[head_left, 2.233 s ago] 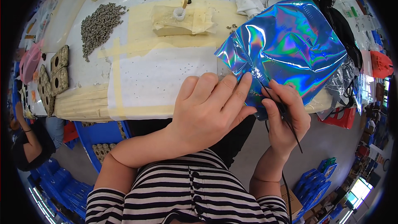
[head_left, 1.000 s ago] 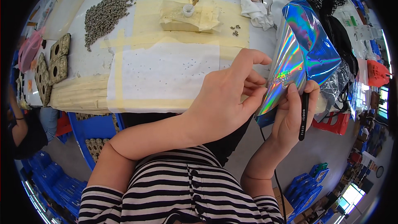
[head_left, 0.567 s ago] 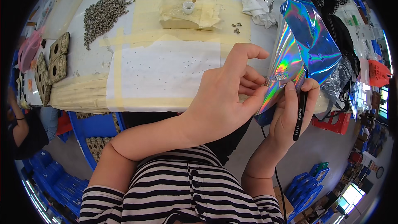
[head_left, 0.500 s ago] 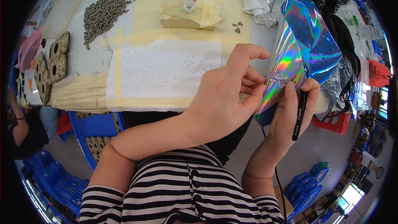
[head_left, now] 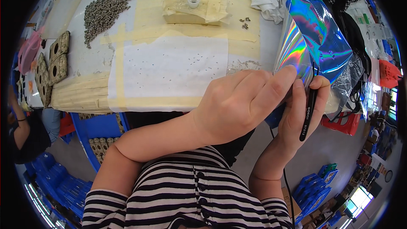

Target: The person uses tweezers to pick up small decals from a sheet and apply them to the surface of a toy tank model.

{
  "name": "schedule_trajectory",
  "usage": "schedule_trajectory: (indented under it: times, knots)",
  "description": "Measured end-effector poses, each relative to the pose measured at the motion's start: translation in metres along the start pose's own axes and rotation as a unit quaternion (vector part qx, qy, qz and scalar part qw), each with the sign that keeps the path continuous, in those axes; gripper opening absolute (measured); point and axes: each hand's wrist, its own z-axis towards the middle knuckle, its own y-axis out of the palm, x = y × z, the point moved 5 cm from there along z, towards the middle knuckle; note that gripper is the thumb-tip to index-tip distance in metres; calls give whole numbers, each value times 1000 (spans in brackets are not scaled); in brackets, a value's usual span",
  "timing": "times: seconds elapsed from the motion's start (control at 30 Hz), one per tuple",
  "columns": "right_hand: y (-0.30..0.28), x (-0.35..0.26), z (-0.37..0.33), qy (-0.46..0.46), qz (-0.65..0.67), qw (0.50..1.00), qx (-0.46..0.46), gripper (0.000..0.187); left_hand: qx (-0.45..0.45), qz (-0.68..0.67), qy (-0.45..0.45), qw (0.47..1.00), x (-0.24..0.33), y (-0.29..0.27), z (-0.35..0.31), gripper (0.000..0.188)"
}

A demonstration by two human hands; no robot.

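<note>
A shiny holographic bag [head_left: 296,44] lies at the right edge of the table, its near end at my hands. My right hand [head_left: 292,114] grips slim black tweezers [head_left: 310,112] between thumb and fingers, tips up against the bag, and also steadies the bag's near edge. Across the front of the bag reaches my left hand [head_left: 239,99], its fingers closed and the fingertips pressed together on the foil. Whatever they pinch is hidden. Left of my hands a white sheet [head_left: 165,72], taped to the table, carries several tiny dark specks.
A heap of small metallic parts [head_left: 106,12] sits at the far left. A small white cup [head_left: 193,1] stands on a tape-covered block [head_left: 190,17]. Camouflage-patterned pieces [head_left: 59,57] lie at the left. Blue trays [head_left: 91,133] are below the table. Another person's arm [head_left: 17,121] shows far left.
My left hand has moved right and closed; its fingertips now cover the spot on the bag where small pieces showed before. My right hand keeps its hold on the tweezers.
</note>
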Motion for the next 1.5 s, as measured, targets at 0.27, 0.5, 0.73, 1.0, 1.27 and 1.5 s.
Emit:
schedule_trajectory:
  times: [0.27, 0.5, 0.73, 1.0, 1.27, 1.5]
  knots:
    - [1, 0, 0, 0, -1, 1000, 2, 17, 13, 19, 0, 1000, -1, 2, 0, 45]
    - [0, 1, 1, -13, -16, 1000, -1, 18, 18, 7, -12, 1000, -4, 3, 0, 40]
    - [1, -2, 0, -7, -17, 1000, 2, 18, 27, 8, -7, 1000, -4, 3, -1, 41]
    - [2, -2, 0, -8, -14, 1000, 2, 18, 22, 12, -2, 1000, -2, 2, -1, 41]
    - [1, -1, 0, -15, -18, 1000, 2, 17, 20, 10, 7, 1000, -1, 2, 0, 41]
    - [2, -2, 0, -12, -19, 1000, 5, 17, 32, 8, 28, 999, -3, 3, 0, 46]
